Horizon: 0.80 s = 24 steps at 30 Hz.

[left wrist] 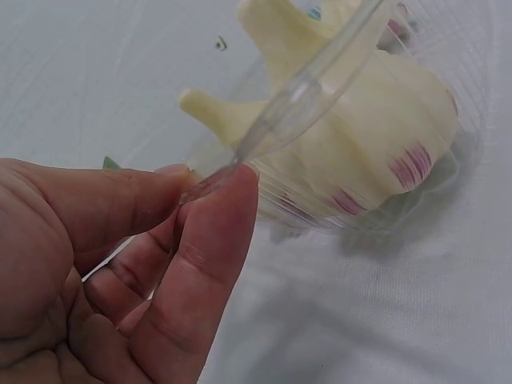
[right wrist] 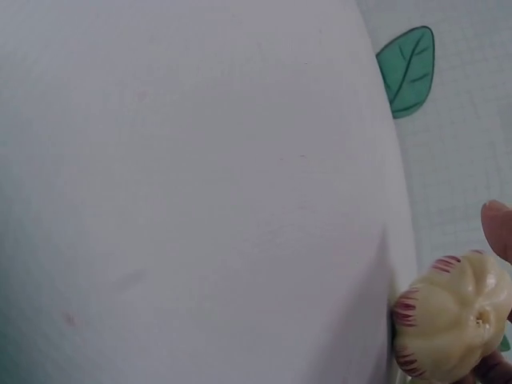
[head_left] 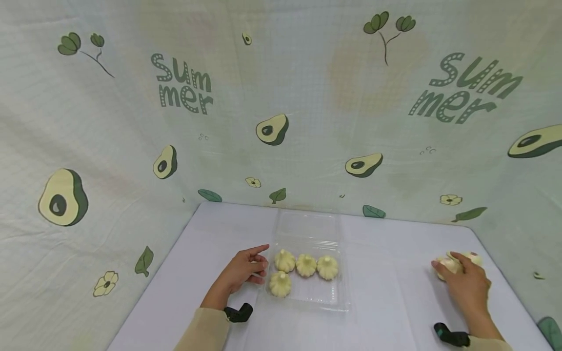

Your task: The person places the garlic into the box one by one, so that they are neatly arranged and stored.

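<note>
My left hand pinches the left rim of a clear plastic clamshell box between thumb and finger; the left wrist view shows the thin edge caught at the fingertips. Several pale garlic bulbs sit inside, three along the back row and one at front left. Purple streaks mark the bulb nearest the left hand. Far to the right, my right hand has its thumb and fingers around a garlic bulb low over the table. In the right wrist view that bulb is partly cut off.
Behind the box its clear lid lies folded back. Another garlic bulb is just beyond the right hand, near the right edge of the white table. A printed cloth hangs around the back and sides.
</note>
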Available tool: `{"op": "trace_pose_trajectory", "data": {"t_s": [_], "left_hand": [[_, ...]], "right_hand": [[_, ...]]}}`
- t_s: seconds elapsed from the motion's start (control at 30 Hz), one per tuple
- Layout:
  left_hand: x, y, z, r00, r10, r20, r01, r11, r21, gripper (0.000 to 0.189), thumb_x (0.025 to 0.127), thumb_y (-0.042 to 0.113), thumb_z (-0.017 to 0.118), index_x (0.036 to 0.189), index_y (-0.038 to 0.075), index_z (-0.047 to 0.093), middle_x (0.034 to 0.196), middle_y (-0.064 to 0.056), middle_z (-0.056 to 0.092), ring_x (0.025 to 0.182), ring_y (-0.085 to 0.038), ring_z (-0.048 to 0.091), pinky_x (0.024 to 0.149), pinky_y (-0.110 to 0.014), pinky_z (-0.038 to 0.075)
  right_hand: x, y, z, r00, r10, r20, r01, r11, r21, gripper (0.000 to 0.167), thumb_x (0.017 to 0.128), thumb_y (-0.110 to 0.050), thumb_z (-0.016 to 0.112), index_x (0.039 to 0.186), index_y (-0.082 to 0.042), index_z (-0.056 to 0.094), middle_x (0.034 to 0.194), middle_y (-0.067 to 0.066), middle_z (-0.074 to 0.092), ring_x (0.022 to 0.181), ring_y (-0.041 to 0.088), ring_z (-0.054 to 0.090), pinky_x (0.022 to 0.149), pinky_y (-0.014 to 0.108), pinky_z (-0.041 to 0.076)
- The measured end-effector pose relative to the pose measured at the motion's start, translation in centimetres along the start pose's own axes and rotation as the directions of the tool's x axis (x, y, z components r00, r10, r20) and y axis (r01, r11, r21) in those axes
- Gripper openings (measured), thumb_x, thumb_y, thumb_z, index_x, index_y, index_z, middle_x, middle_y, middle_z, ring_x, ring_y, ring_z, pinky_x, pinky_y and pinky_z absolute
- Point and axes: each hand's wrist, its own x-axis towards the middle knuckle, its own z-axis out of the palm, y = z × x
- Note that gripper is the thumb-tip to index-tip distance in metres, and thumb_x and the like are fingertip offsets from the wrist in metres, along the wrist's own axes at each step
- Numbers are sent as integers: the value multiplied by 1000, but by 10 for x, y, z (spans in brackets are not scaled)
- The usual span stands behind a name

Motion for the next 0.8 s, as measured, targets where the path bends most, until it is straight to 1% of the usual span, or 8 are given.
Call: {"op": "trace_pose_trajectory", "data": {"t_s": [0.17,0.4,0.5,0.6,0.7,0.8], "left_hand": [[1,-1,0,1000,8,7,-8,1000,-4,64,101,4,70,160,9,46,106,-8,61,82,-17,67,68,-32,65],[1,-2,0,1000,7,8,-7,1000,-15,64,101,2,69,160,9,46,105,-8,62,82,-17,67,68,-31,65],[1,-1,0,1000,9,5,-9,1000,-16,64,101,1,69,160,8,45,105,-7,61,81,-17,66,68,-31,65],[1,0,0,1000,8,3,-8,1000,-16,64,101,1,69,160,8,46,105,-7,61,81,-17,66,68,-31,65],[0,-1,1,1000,11,4,-11,1000,-11,64,101,1,69,160,7,46,105,-8,61,81,-17,67,68,-31,65],[-1,-1,2,1000,5,-1,-5,1000,-11,64,100,2,70,160,8,47,106,-8,61,81,-17,67,68,-31,65]], "right_hand": [[0,1,2,1000,-13,-1,13,1000,-21,72,100,-40,71,154,2,45,152,41,40,135,67,30,100,68,32],[3,3,7,1000,-15,-22,14,999,-30,68,99,-38,72,150,2,50,147,40,45,131,66,36,98,68,33],[2,1,8,999,-17,-36,15,999,-37,65,99,-36,72,147,3,53,146,40,48,128,65,41,97,68,35],[0,-2,10,999,-10,-42,9,1000,-23,61,98,-32,73,145,4,55,145,39,49,129,63,43,101,69,36],[-1,-5,12,999,-3,-48,3,1000,12,60,97,-29,73,143,4,54,145,39,49,132,61,44,104,68,37],[-3,-7,14,999,4,-45,-2,999,46,60,97,-29,73,142,5,52,144,37,51,130,56,49,103,64,39]]}}
